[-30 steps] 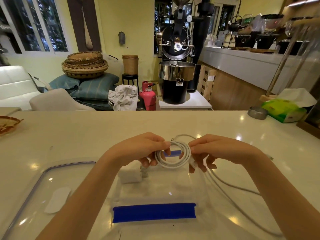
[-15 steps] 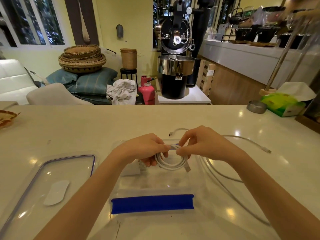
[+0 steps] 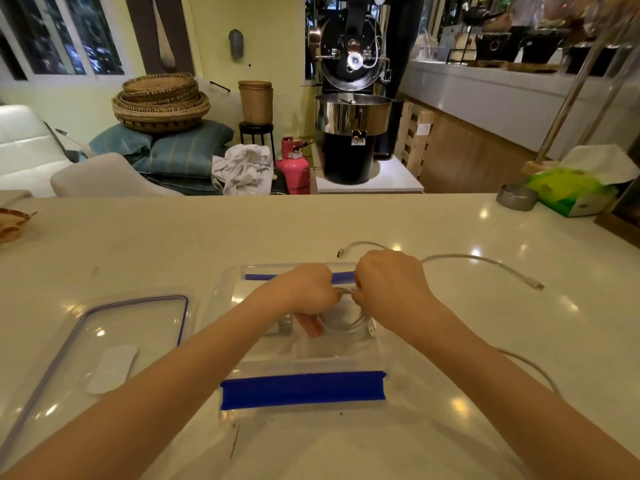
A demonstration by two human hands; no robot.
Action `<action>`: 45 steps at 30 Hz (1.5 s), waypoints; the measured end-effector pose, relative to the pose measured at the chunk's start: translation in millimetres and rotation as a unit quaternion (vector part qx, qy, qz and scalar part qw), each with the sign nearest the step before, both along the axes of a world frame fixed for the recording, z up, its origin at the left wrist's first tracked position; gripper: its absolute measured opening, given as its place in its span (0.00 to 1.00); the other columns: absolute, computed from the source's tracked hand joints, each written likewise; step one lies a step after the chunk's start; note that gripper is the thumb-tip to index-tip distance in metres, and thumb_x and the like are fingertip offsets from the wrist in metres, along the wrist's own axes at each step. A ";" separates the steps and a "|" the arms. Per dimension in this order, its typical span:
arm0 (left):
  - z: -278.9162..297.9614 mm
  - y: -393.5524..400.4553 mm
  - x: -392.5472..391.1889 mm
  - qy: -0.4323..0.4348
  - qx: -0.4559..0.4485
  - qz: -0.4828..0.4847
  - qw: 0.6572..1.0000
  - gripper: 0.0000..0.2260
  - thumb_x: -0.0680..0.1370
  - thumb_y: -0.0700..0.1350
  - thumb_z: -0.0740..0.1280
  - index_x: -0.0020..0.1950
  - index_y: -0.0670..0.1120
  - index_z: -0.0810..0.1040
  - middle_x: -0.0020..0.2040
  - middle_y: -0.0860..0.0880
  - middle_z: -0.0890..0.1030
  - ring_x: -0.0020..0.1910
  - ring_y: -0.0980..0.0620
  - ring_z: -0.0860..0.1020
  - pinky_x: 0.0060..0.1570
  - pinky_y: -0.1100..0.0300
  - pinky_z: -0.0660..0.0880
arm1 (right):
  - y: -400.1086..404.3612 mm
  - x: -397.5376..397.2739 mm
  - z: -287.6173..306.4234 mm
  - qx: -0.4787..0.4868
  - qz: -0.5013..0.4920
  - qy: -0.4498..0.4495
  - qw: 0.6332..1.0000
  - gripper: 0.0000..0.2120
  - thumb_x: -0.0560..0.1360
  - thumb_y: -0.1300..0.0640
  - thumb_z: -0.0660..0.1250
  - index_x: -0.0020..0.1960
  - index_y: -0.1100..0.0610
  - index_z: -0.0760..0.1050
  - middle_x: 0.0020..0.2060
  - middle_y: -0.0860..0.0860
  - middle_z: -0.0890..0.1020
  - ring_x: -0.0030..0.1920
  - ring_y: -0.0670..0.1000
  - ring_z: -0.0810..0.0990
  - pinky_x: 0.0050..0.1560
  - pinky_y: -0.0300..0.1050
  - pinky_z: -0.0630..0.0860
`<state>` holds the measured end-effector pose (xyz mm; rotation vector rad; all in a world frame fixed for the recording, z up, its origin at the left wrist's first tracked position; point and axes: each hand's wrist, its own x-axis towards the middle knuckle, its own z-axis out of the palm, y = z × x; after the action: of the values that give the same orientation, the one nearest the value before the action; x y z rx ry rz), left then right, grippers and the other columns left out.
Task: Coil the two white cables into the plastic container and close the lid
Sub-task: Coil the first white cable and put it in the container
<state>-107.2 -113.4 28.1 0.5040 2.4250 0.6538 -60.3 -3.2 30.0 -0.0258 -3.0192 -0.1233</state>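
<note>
A clear plastic container [image 3: 304, 358] with blue tape strips on its near and far rims sits on the white counter in front of me. My left hand [image 3: 304, 289] and my right hand [image 3: 388, 282] are both closed on a coiled white cable [image 3: 349, 322], pressing it down inside the container. A white charger block [image 3: 284, 325] lies in the container under my left hand. A second white cable [image 3: 485, 261] lies loose on the counter to the right, with one end beyond my right hand. The clear lid [image 3: 114, 341] with a purple seal rests flat to the left.
A green tissue box [image 3: 571, 192] and a small metal dish [image 3: 516, 197] stand at the far right of the counter [image 3: 173, 237]. A woven tray edge [image 3: 12, 221] shows at the far left. Beyond the counter are a coffee roaster, baskets and a pink gas cylinder.
Both hands have carried the coiled cable from above the container down into it. My right hand now grips the coil from above.
</note>
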 end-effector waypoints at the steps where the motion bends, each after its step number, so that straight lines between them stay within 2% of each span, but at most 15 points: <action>1: -1.5 -0.5 0.4 0.001 -0.002 0.001 1.000 0.08 0.79 0.43 0.57 0.45 0.40 0.71 0.35 0.45 0.79 0.31 0.48 0.80 0.37 0.60 0.78 | -0.5 -0.7 -1.8 0.013 0.004 -0.003 1.000 0.04 0.74 0.61 0.63 0.48 0.59 0.74 0.30 0.51 0.66 0.37 0.52 0.68 0.26 0.39 0.57; 3: -3.5 -1.9 1.5 -0.004 -0.004 -0.003 1.000 0.07 0.78 0.41 0.60 0.52 0.40 0.73 0.42 0.42 0.82 0.36 0.46 0.82 0.43 0.58 0.79 | -0.9 -1.9 -4.4 0.031 0.014 -0.010 0.999 0.04 0.74 0.61 0.63 0.48 0.60 0.74 0.29 0.50 0.64 0.38 0.52 0.67 0.26 0.39 0.53; 4: -4.3 -2.7 1.9 -0.009 -0.006 -0.006 1.000 0.06 0.77 0.40 0.62 0.52 0.40 0.73 0.43 0.43 0.83 0.35 0.48 0.82 0.43 0.59 0.79 | -0.9 -2.4 -5.1 0.038 0.017 -0.012 0.999 0.04 0.74 0.61 0.64 0.48 0.59 0.74 0.30 0.50 0.65 0.38 0.52 0.67 0.26 0.39 0.53; 6: -4.5 -4.5 2.9 -0.013 -0.008 -0.009 1.000 0.02 0.75 0.41 0.65 0.46 0.43 0.73 0.39 0.47 0.81 0.31 0.53 0.80 0.39 0.63 0.78 | -0.7 -2.8 -6.0 0.053 0.022 -0.008 0.998 0.03 0.73 0.61 0.64 0.47 0.59 0.74 0.29 0.50 0.64 0.38 0.52 0.67 0.26 0.39 0.52; 8: -5.4 -5.7 3.0 -0.015 0.006 -0.002 1.000 0.04 0.74 0.42 0.68 0.43 0.45 0.72 0.37 0.48 0.79 0.31 0.53 0.81 0.40 0.61 0.79 | -1.1 -2.2 -5.8 0.060 0.025 -0.005 0.998 0.04 0.74 0.61 0.64 0.48 0.59 0.74 0.29 0.50 0.66 0.38 0.52 0.67 0.26 0.40 0.53; 11: -6.7 -7.0 4.2 -0.024 0.036 0.010 0.999 0.11 0.73 0.44 0.70 0.51 0.41 0.75 0.43 0.44 0.81 0.39 0.47 0.82 0.44 0.56 0.81 | -2.1 -1.7 -5.0 0.062 0.024 -0.008 0.998 0.06 0.74 0.60 0.63 0.51 0.59 0.74 0.41 0.54 0.77 0.42 0.54 0.70 0.31 0.42 0.59; 14: -7.7 -7.5 5.6 -0.020 0.038 0.006 0.999 0.12 0.72 0.44 0.70 0.51 0.41 0.74 0.41 0.45 0.80 0.35 0.51 0.81 0.34 0.62 0.80 | -2.6 -1.8 -4.5 0.068 0.018 -0.012 0.997 0.07 0.75 0.59 0.63 0.52 0.59 0.74 0.48 0.54 0.80 0.42 0.53 0.70 0.35 0.43 0.61; 17: -8.6 -5.7 7.3 -0.003 0.016 -0.005 1.000 0.11 0.72 0.45 0.70 0.49 0.43 0.72 0.37 0.48 0.78 0.31 0.55 0.78 0.27 0.66 0.76 | -2.3 -1.8 -6.0 0.073 0.015 -0.016 0.997 0.08 0.75 0.58 0.64 0.53 0.59 0.74 0.48 0.54 0.80 0.42 0.53 0.70 0.35 0.43 0.62; 23: -9.9 0.7 13.0 0.074 -0.062 -0.046 0.994 0.11 0.73 0.48 0.69 0.47 0.44 0.71 0.32 0.50 0.75 0.27 0.56 0.73 0.26 0.67 0.71 | -1.8 -2.5 -8.2 0.085 0.016 -0.016 0.996 0.08 0.75 0.58 0.65 0.53 0.58 0.74 0.49 0.54 0.80 0.51 0.54 0.77 0.40 0.43 0.63; 28: -10.6 2.4 14.1 0.103 -0.078 -0.052 0.990 0.13 0.73 0.50 0.69 0.50 0.43 0.74 0.32 0.50 0.73 0.28 0.55 0.72 0.28 0.66 0.71 | -2.8 -2.1 -7.5 0.090 0.017 -0.014 0.996 0.08 0.75 0.58 0.65 0.53 0.58 0.74 0.46 0.54 0.79 0.47 0.53 0.76 0.40 0.43 0.65; 31: -13.6 4.9 16.3 0.170 -0.099 -0.071 0.978 0.14 0.72 0.52 0.69 0.49 0.42 0.76 0.32 0.51 0.70 0.33 0.54 0.71 0.34 0.62 0.69 | -0.2 -1.8 -3.3 0.042 0.019 -0.010 0.999 0.08 0.74 0.57 0.65 0.52 0.58 0.76 0.39 0.53 0.77 0.40 0.52 0.72 0.39 0.43 0.66; 35: -14.7 8.2 18.1 0.205 -0.119 -0.080 0.968 0.16 0.72 0.52 0.68 0.51 0.41 0.76 0.32 0.51 0.69 0.39 0.52 0.72 0.41 0.60 0.71 | 12.1 1.4 8.1 -0.123 0.033 -0.001 0.992 0.09 0.71 0.55 0.66 0.49 0.54 0.81 0.44 0.52 0.84 0.43 0.53 0.79 0.39 0.43 0.71; 40: -11.5 5.9 17.0 0.189 -0.099 -0.074 0.974 0.13 0.73 0.52 0.67 0.47 0.43 0.74 0.33 0.51 0.71 0.33 0.55 0.70 0.36 0.63 0.69 | 26.1 10.3 28.0 -0.237 0.044 0.043 0.970 0.08 0.72 0.55 0.67 0.46 0.55 0.83 0.39 0.47 0.83 0.41 0.50 0.79 0.43 0.47 0.77; 42: -9.0 2.2 16.3 0.167 -0.069 -0.066 0.981 0.14 0.75 0.52 0.65 0.49 0.41 0.76 0.36 0.48 0.76 0.33 0.54 0.73 0.35 0.64 0.69 | 34.8 14.7 35.7 -0.259 0.044 0.069 0.962 0.07 0.72 0.55 0.67 0.44 0.55 0.83 0.33 0.46 0.81 0.38 0.50 0.79 0.44 0.49 0.78; 45: -1.7 -3.6 17.2 0.167 -0.027 -0.053 0.984 0.17 0.76 0.52 0.64 0.56 0.40 0.77 0.49 0.43 0.82 0.34 0.53 0.77 0.36 0.63 0.72 | 52.2 22.1 44.4 -0.295 0.037 0.097 0.950 0.06 0.71 0.55 0.68 0.42 0.55 0.83 0.29 0.42 0.78 0.34 0.45 0.79 0.44 0.46 0.78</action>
<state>-90.0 -116.9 26.4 0.7660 2.6952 0.4890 -38.2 48.9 74.4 0.0211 -2.7361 0.7410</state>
